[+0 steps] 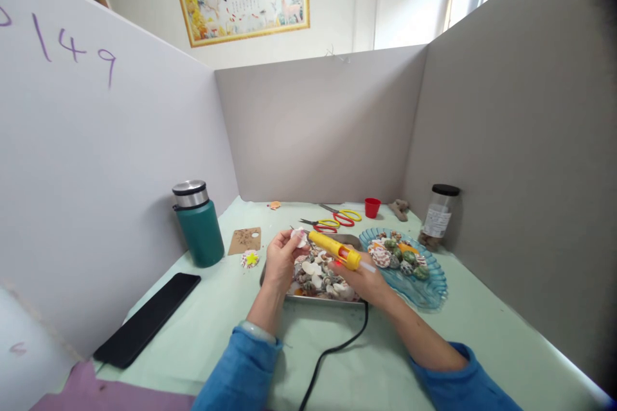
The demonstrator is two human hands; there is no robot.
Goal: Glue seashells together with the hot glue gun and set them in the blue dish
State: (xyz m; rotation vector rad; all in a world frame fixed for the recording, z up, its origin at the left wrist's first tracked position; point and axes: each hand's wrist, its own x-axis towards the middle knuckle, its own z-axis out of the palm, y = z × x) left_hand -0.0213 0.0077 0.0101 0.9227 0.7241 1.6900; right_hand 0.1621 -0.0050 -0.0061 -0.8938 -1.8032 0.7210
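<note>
Between the fingers of my left hand (280, 258) is a small white shell (299, 237), held up above the metal tray. My right hand (364, 279) is wrapped round a yellow glue gun (332, 249), its nozzle pointing left at the shell and close to it; whether they touch I cannot tell. A clear glue stick (369, 266) pokes out of the gun's back end, and a black cord (332, 350) runs down from it toward me. Under both hands the metal tray (328, 300) holds many mixed shells (315, 276), partly hidden by my hands.
A blue glass plate (436, 286) of shells stands right of the tray, a lidded jar (438, 218) behind it. Scissors (321, 225) and a red cup (372, 207) lie farther back. Leftward are a green bottle (200, 234), a black phone (149, 318), a cardboard piece (244, 241) and a shell flower (250, 259).
</note>
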